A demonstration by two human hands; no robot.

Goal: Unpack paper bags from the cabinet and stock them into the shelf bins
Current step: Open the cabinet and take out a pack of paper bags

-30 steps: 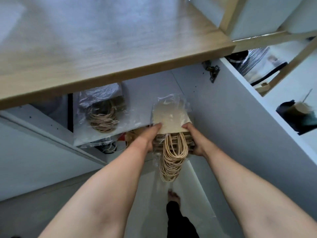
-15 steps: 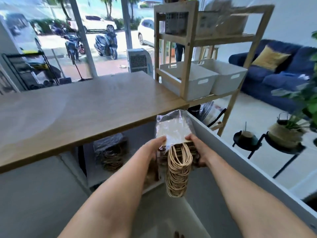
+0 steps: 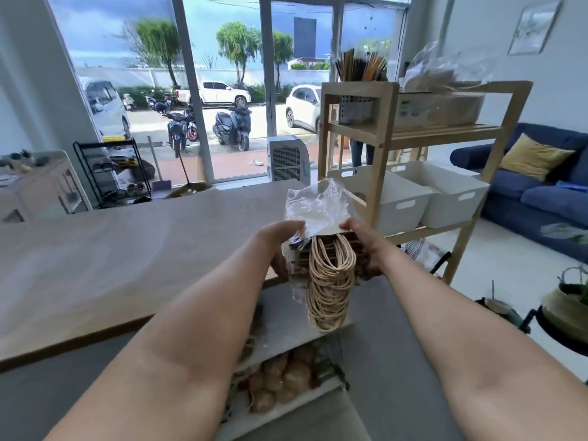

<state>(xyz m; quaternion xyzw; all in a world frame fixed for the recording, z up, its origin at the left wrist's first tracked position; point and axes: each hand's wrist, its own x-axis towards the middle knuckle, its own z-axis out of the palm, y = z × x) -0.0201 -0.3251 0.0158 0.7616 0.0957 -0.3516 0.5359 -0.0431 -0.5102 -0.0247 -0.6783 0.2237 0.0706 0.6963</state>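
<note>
A plastic-wrapped bundle of paper bags (image 3: 321, 214) with tan rope handles hanging down is held at chest height over the counter's right end. My left hand (image 3: 280, 240) grips its left side and my right hand (image 3: 366, 246) grips its right side. Just beyond stands a wooden shelf (image 3: 381, 132) with two white bins (image 3: 404, 202) (image 3: 458, 195) on its middle level. Below my arms the open cabinet (image 3: 286, 332) shows white shelves with more wrapped bundles.
The wooden counter (image 3: 127, 249) stretches to the left. The shelf's top level holds a grey cutlery holder (image 3: 356, 108) and a plastic-covered box (image 3: 445, 103). A blue sofa (image 3: 541, 192) and plant stands (image 3: 566, 310) are on the right. Glass doors lie ahead.
My view rose from inside the cabinet to above the counter. Both hands lifted the bundle out of the cabinet and up toward the shelf bins.
</note>
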